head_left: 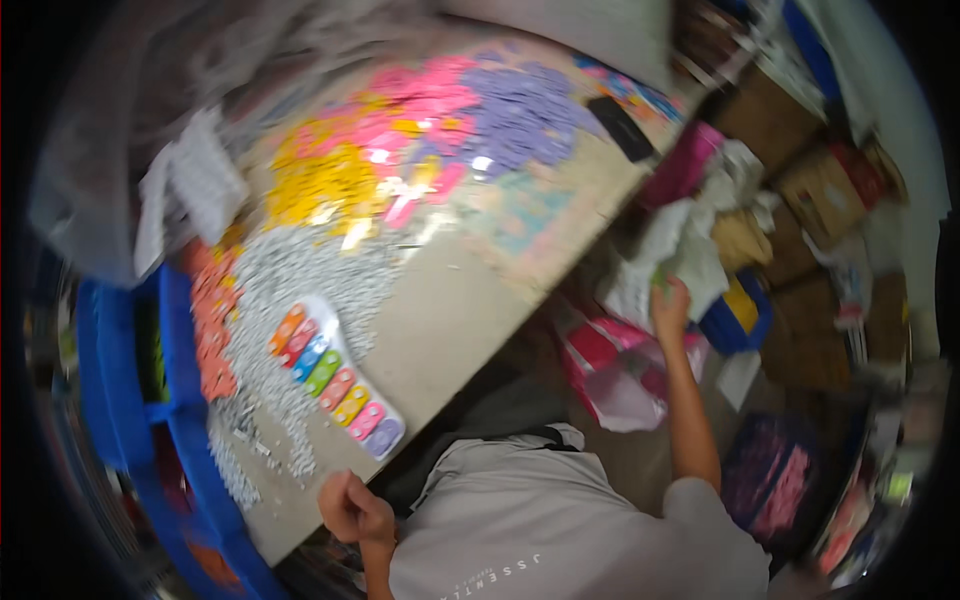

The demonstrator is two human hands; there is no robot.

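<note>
Right grip [672, 308]: can't tell if clamped, pink bag [588, 358] beside. Left grip [356, 508]: curled together, blue bin [104, 385] leftward, green pieces [156, 355] inside.

Left hand [357, 507] curled at desk's [450, 310] near edge. Right hand [671, 305] off desk's right edge, over pink bag [622, 372]; contents unclear. On desk: multicoloured strip [338, 388] near front edge, grey pieces [290, 270] left, purple pieces [525, 115] far side.

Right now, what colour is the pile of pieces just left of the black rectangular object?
The pile is purple, seen best in the head view.
</note>
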